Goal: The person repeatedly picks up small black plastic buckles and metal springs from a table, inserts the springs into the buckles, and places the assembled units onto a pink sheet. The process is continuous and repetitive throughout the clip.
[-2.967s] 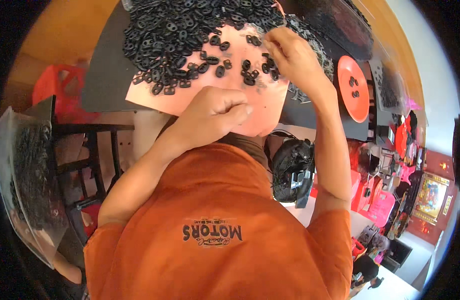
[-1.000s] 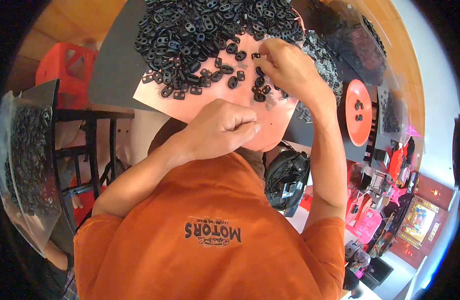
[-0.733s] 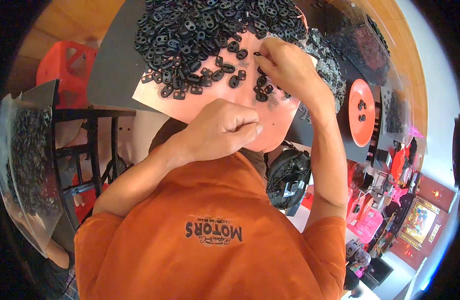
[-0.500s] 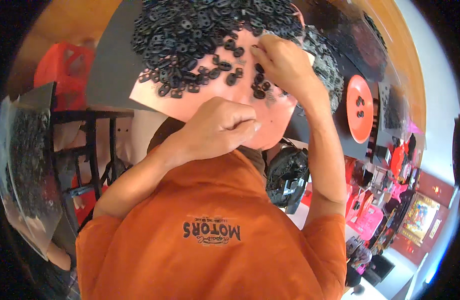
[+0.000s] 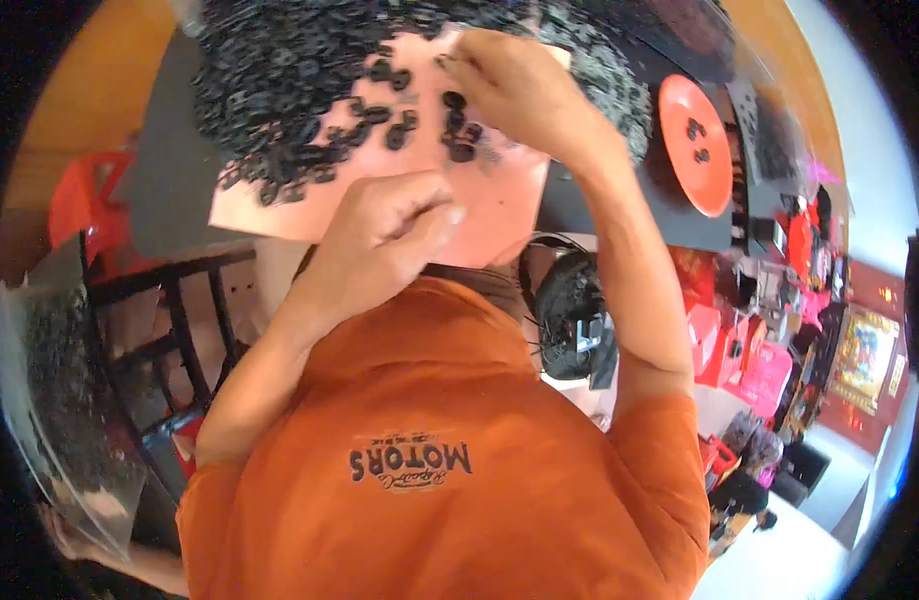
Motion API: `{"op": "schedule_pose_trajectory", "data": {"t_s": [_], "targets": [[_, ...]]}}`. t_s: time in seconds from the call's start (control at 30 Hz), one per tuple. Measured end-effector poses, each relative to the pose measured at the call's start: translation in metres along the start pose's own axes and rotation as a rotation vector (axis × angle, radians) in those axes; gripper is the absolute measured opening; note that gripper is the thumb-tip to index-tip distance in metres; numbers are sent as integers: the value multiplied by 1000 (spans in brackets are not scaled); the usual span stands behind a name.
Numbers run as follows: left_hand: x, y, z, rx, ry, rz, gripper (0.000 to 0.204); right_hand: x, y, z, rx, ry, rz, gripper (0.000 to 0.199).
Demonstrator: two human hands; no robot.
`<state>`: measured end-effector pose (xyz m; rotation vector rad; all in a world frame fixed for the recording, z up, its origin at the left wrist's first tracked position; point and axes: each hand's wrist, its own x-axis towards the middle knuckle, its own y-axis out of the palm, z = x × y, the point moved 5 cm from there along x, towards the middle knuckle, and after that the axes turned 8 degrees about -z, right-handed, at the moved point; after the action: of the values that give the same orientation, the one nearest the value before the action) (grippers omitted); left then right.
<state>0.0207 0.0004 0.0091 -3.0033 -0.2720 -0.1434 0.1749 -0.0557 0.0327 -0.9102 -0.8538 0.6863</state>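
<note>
Head view: the whole scene has slid up and left since 0.5 s ago, with more smear on the parts; reads as a turn of the head, not a shift of the work, so the handling seems at much the same stage; right hand [image 5: 520,98] keeps its place over the upper part of the pink sheet [image 5: 495,212], its fingers [image 5: 477,47] bunched together and apparently pinching a small black piece [image 5: 442,61] at the tips, though blur makes the grip hard to confirm; left hand [image 5: 385,228] curled into a fist over the sheet's near side, thumb against the index finger, contents hidden; loose black parts [image 5: 462,152] lie on the sheet just below the right hand, the big heap of black parts [image 5: 280,80] to the left; plate [image 5: 692,188] carries the same 2 small dark clusters [image 5: 702,156] as 3.0 s ago. Surface: black tabletop [image 5: 170,190], sheet overhanging its near edge; grey heap of small pieces [image 5: 625,100] between right hand and plate. Room: red stool [image 5: 80,205] at left, clear plastic bag [image 5: 65,380] of dark stuff below it, another person's forearm [image 5: 160,568] at lower left; dark bag [image 5: 568,320] under the near edge; pink chair [image 5: 765,378] and framed picture [image 5: 866,360] off right.
</note>
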Motion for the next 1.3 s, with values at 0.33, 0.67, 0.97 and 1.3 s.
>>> {"op": "schedule_pose_trajectory", "data": {"t_s": [0.33, 0.67, 0.97, 1.3], "targets": [[8, -21, -6, -3, 25, -148, 11, -9, -9, -4, 369, 214, 83, 22], [15, -27, -14, 25, 20, -236, 27, -37, -30, 50, 657, 138, 254, 14], [11, -23, -8, -351, -340, -181, 20, -47, -33, 69, 414, -149, -139, 17], [5, -13, -1, -407, -337, -115, 19, -57, -29, 71, 396, -213, -243, 10]]}}
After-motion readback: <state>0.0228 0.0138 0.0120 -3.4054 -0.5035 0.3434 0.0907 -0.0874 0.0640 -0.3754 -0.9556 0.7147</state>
